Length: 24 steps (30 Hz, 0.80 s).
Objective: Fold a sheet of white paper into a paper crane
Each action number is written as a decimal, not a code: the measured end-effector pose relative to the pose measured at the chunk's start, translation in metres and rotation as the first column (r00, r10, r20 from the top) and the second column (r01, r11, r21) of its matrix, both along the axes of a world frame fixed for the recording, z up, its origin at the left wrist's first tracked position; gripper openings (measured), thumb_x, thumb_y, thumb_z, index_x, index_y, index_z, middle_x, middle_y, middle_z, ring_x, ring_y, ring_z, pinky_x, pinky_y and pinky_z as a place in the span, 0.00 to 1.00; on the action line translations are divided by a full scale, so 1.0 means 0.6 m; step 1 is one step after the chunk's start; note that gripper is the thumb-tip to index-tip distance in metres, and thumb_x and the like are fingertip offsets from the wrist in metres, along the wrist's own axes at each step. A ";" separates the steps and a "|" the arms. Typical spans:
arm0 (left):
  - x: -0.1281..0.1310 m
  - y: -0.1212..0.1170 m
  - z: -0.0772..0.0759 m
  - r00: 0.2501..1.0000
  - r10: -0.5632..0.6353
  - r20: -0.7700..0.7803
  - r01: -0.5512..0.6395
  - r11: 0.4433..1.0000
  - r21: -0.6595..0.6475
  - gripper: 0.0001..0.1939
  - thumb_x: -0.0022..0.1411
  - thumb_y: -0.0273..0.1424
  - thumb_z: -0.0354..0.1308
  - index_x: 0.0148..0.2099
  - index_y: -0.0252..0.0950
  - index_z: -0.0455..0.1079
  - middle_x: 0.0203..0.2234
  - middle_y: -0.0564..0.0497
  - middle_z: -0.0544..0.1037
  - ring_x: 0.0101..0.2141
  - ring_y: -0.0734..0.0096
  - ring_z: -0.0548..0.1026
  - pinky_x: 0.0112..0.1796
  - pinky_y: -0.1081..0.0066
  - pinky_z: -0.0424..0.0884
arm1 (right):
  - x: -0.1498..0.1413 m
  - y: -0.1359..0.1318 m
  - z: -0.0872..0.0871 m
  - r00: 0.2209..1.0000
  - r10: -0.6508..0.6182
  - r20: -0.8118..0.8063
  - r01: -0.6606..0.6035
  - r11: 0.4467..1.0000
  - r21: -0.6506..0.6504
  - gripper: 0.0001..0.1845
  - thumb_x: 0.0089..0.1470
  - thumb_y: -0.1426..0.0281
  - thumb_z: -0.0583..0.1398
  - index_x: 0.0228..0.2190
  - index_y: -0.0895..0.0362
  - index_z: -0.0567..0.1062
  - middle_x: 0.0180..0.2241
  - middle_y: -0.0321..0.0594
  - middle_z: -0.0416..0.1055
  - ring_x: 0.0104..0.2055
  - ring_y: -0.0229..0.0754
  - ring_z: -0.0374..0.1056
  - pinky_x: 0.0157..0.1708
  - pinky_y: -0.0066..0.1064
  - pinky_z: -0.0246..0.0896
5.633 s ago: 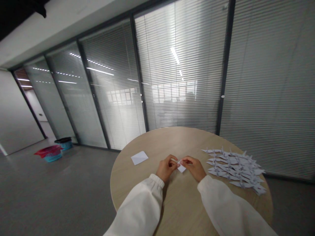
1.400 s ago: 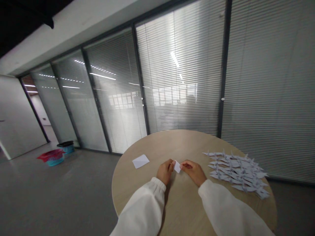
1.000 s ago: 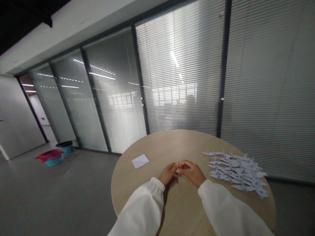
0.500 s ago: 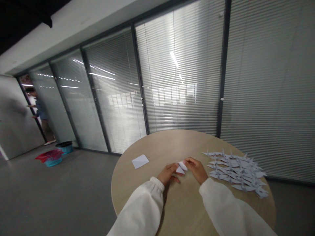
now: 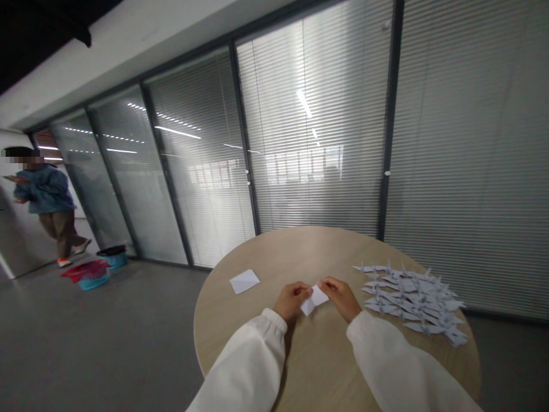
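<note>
Between my two hands is a small white piece of folded paper (image 5: 316,298), held just above the round wooden table (image 5: 244,337). My left hand (image 5: 292,300) pinches its left side, thumb and fingers closed. On the upper right edge, the fingertips of my right hand (image 5: 339,294) are closed too. Right of my hands lie rows of folded white paper cranes (image 5: 407,294), packed close together. A flat stack of white paper (image 5: 244,281) rests on the left part of the table; whether it is one sheet or several I cannot tell.
Glass partitions with blinds (image 5: 317,143) stand behind the table. On the floor at left are a blue bin with a red liner (image 5: 92,276) and one with a black liner (image 5: 115,257). A person in a blue jacket (image 5: 47,191) walks near the doorway.
The folded paper has turned in my hands and now shows a broader flat face. My left fingers have drawn in. The person at left has stepped out from the doorway, further left.
</note>
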State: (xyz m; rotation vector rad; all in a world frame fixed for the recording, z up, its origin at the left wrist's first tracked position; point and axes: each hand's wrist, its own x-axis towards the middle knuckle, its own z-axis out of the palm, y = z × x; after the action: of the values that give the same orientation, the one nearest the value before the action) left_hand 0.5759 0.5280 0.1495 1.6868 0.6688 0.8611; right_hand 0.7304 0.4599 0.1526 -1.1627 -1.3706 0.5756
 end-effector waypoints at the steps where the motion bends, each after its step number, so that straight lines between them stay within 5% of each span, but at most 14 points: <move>1: 0.000 0.000 -0.001 1.000 0.010 0.004 -0.010 1.000 -0.015 0.19 0.44 0.43 0.61 0.28 0.29 0.71 0.16 0.54 0.67 0.19 0.79 0.61 0.22 0.77 0.55 | 0.000 0.000 0.000 1.000 0.008 -0.007 -0.008 1.000 -0.014 0.17 0.47 0.57 0.55 0.24 0.59 0.72 0.23 0.36 0.68 0.27 0.38 0.63 0.27 0.26 0.57; 11: -0.005 0.005 0.002 0.990 0.120 0.077 -0.123 0.992 0.037 0.21 0.46 0.41 0.61 0.39 0.29 0.71 0.17 0.53 0.71 0.19 0.77 0.65 0.22 0.77 0.58 | -0.002 0.006 -0.008 0.985 0.108 -0.131 -0.127 0.982 -0.142 0.18 0.41 0.55 0.59 0.22 0.59 0.71 0.18 0.33 0.66 0.21 0.35 0.61 0.24 0.27 0.56; 19: -0.008 -0.015 0.018 0.992 0.092 -0.082 -0.068 0.962 0.264 0.20 0.53 0.41 0.54 0.41 0.31 0.74 0.34 0.43 0.77 0.34 0.64 0.72 0.37 0.68 0.65 | 0.000 0.006 -0.006 0.988 0.080 -0.131 -0.097 0.987 -0.125 0.19 0.40 0.55 0.60 0.18 0.59 0.69 0.16 0.33 0.65 0.21 0.35 0.60 0.24 0.27 0.54; 24: -0.007 -0.025 0.024 0.990 0.008 -0.141 0.030 0.964 0.264 0.25 0.49 0.42 0.58 0.46 0.33 0.70 0.40 0.43 0.75 0.41 0.60 0.71 0.43 0.66 0.63 | -0.003 -0.001 0.004 0.991 0.053 -0.125 -0.068 0.991 -0.116 0.19 0.41 0.54 0.59 0.17 0.59 0.69 0.16 0.32 0.63 0.20 0.35 0.59 0.24 0.27 0.54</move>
State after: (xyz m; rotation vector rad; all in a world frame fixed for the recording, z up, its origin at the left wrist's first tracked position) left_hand 0.5719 0.5132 0.1639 2.0065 0.6602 0.8582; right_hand 0.7285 0.4591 0.1553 -1.1655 -1.2844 0.7699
